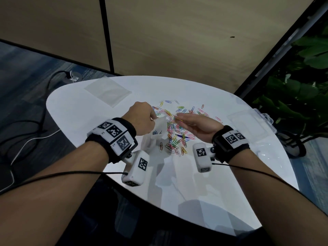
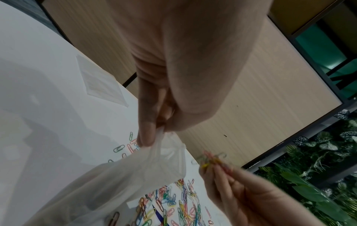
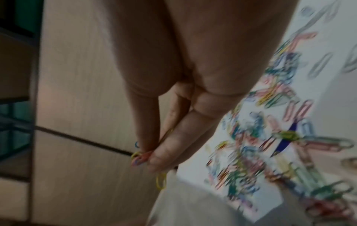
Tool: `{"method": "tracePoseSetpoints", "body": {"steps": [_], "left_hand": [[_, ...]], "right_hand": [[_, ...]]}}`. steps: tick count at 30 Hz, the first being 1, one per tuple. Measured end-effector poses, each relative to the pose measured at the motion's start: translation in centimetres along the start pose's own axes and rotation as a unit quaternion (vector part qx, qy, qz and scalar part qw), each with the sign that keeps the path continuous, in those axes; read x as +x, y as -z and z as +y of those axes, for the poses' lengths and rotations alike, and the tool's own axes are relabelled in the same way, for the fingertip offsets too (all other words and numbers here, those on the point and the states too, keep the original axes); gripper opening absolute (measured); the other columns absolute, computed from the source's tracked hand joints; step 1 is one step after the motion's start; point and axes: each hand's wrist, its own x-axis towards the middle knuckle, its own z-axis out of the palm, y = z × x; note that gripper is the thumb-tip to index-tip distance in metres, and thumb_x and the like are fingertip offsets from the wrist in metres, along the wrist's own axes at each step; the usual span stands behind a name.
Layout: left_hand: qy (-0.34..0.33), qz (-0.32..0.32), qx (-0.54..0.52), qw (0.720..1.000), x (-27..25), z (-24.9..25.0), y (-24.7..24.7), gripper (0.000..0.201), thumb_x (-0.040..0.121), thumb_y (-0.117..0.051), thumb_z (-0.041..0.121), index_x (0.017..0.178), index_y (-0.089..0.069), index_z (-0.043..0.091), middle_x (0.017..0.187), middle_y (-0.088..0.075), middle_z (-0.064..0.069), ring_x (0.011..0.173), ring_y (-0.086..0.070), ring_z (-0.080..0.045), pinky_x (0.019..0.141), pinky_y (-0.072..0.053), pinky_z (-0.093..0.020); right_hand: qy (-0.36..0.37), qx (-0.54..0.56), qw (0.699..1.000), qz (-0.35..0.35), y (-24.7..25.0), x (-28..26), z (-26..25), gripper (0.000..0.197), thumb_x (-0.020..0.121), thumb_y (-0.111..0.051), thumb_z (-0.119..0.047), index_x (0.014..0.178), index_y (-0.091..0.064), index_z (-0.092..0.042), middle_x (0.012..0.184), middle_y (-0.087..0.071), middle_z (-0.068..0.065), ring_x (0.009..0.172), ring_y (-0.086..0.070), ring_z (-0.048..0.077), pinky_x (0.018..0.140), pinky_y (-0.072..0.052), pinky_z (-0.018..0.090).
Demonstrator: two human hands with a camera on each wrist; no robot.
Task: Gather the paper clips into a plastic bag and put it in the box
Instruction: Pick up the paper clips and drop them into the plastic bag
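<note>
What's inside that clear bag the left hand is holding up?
Through the plastic bag pinched by the left hand, a few dark paper clips show near the bottom. The film is cloudy, so their number is unclear.

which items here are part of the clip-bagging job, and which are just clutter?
In the job:
- left hand pinching the plastic bag open at its rim
- right hand pinching a few clips
- paper clips scattered on the table
- clear box, far right

Lying about:
- flat spare bag, far left
- cables on the floor
- plant
</note>
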Motion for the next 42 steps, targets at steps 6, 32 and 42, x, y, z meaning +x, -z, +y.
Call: {"method": "tracePoseSetpoints", "body": {"steps": [6, 32, 42], "left_hand": [[-0.011, 0.017, -0.007, 1.0, -0.2, 0.3, -0.1, 0.025, 0.084, -0.062, 0.01, 0.105, -0.076, 0.012, 0.096, -0.074, -0.01, 0.09, -0.071, -0.027, 0.089, -0.058, -0.036], [0.031, 0.044, -0.027, 0.998, -1.7, -5.3, 3.4, 0.029, 0.082, -0.056, 0.005, 0.098, -0.078, 0.013, 0.086, -0.072, -0.008, 0.098, -0.066, -0.026, 0.09, -0.057, -0.036], [0.03, 0.031, -0.033, 0.999, -1.7, -4.6, 3.6, 0.031, 0.082, -0.053, 0.001, 0.1, -0.077, 0.01, 0.085, -0.074, -0.009, 0.088, -0.071, -0.025, 0.087, -0.059, -0.035]], "right_hand": [[0.039, -0.192, 0.981, 0.008, -6.2, -0.4, 1.4, 0.026, 0.085, -0.068, 0.006, 0.111, -0.066, 0.012, 0.106, -0.07, 0.026, 0.084, -0.07, 0.026, 0.078, -0.06, 0.025], [-0.01, -0.595, 0.755, 0.275, -3.3, 6.9, 9.5, 0.084, 0.084, -0.074, -0.03, 0.152, -0.025, -0.019, 0.154, -0.015, 0.022, 0.122, -0.054, 0.034, 0.098, -0.047, 0.034], [0.105, -0.717, 0.653, 0.217, -2.5, 8.6, 7.5, 0.018, 0.088, -0.058, -0.002, 0.092, -0.075, -0.006, 0.099, -0.07, 0.013, 0.083, -0.066, 0.025, 0.078, -0.058, 0.032]]}}
